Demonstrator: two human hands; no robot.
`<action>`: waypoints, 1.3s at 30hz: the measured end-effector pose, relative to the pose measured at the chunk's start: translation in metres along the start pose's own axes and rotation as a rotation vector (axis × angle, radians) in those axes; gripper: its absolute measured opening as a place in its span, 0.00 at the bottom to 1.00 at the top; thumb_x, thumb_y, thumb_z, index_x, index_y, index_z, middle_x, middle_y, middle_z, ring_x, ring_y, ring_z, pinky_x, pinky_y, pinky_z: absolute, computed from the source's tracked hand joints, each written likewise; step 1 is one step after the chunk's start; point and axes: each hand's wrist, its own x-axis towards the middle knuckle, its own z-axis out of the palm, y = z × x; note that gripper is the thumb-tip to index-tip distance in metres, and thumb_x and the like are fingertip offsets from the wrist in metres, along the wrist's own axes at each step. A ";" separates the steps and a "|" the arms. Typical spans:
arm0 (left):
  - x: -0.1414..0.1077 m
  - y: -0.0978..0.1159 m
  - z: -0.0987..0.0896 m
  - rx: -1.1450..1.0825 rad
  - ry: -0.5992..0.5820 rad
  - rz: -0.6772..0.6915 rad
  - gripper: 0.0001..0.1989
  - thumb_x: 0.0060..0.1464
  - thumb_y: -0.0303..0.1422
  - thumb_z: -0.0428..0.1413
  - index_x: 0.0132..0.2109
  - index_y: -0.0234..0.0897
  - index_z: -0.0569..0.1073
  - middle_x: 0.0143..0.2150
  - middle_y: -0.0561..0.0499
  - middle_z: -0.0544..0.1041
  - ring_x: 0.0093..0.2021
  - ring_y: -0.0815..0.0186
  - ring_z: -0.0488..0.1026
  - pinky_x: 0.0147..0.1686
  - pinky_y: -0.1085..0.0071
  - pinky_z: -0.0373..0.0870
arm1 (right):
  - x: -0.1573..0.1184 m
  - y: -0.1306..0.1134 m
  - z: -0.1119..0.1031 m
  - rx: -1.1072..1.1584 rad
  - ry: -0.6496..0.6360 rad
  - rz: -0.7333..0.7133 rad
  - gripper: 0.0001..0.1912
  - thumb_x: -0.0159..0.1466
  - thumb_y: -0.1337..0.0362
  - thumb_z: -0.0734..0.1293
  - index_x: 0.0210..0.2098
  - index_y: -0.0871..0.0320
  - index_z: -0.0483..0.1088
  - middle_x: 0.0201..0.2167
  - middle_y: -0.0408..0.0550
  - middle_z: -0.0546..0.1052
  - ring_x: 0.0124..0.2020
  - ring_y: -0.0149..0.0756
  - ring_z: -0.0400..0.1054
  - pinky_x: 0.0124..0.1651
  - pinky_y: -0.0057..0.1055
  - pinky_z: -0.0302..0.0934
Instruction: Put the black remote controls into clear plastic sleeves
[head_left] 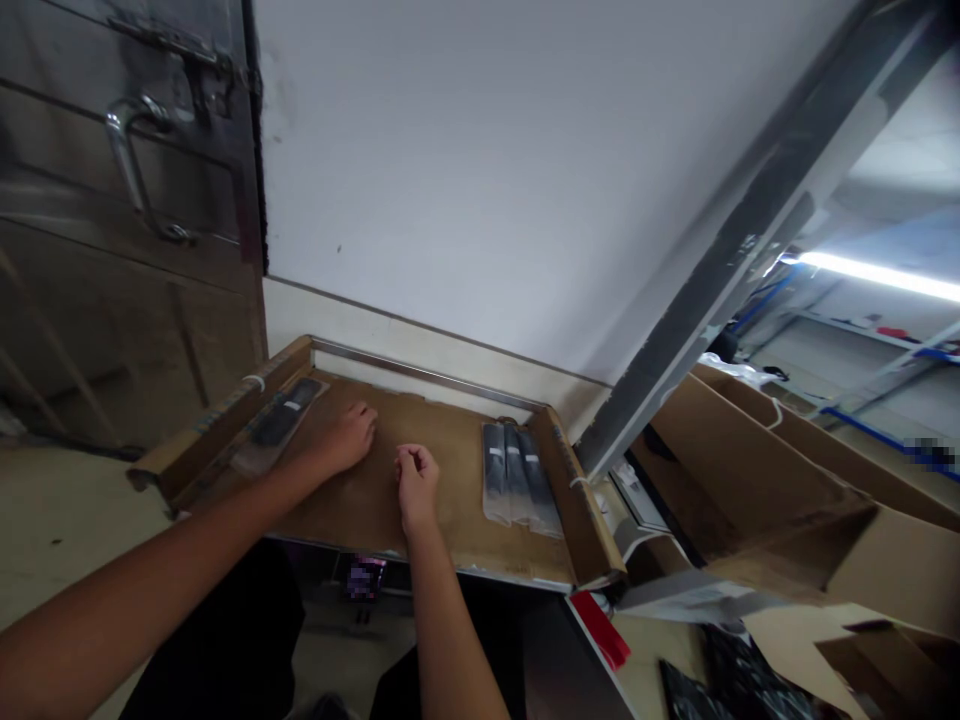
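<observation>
Shallow cardboard tray with raised side walls. Left hand: fingers together, loosely curled, on the tray floor just beside a black strip in a clear plastic sleeve. Right hand: fingertips pinched together, nothing visible held. Three sleeved black strips lie side by side near the right wall; bare cardboard spans the gap between.

Left hand: I have it resting on the cardboard tray, near a bagged black strip.
Right hand: loosely curled, empty, nearest three bagged black strips.
</observation>
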 end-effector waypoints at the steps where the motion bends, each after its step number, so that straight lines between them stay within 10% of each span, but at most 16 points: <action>1: 0.000 0.009 0.007 -0.073 -0.001 -0.018 0.11 0.60 0.29 0.46 0.42 0.36 0.73 0.44 0.40 0.74 0.46 0.56 0.71 0.46 0.62 0.65 | 0.000 -0.001 0.000 0.017 0.009 0.013 0.12 0.56 0.56 0.64 0.32 0.58 0.71 0.23 0.41 0.70 0.23 0.30 0.63 0.24 0.24 0.55; 14: -0.006 0.006 0.022 -0.463 0.053 -0.176 0.12 0.60 0.38 0.48 0.37 0.39 0.74 0.35 0.49 0.78 0.34 0.63 0.73 0.36 0.68 0.65 | -0.001 0.001 -0.004 0.195 0.113 -0.017 0.14 0.44 0.65 0.58 0.32 0.54 0.60 0.23 0.36 0.66 0.24 0.29 0.66 0.28 0.26 0.63; 39: -0.006 0.006 0.021 -0.454 0.053 -0.213 0.13 0.59 0.40 0.49 0.37 0.39 0.74 0.33 0.50 0.78 0.32 0.64 0.71 0.33 0.70 0.61 | 0.000 0.001 -0.003 0.210 0.095 0.034 0.14 0.43 0.66 0.58 0.31 0.55 0.62 0.21 0.36 0.66 0.22 0.29 0.64 0.25 0.24 0.58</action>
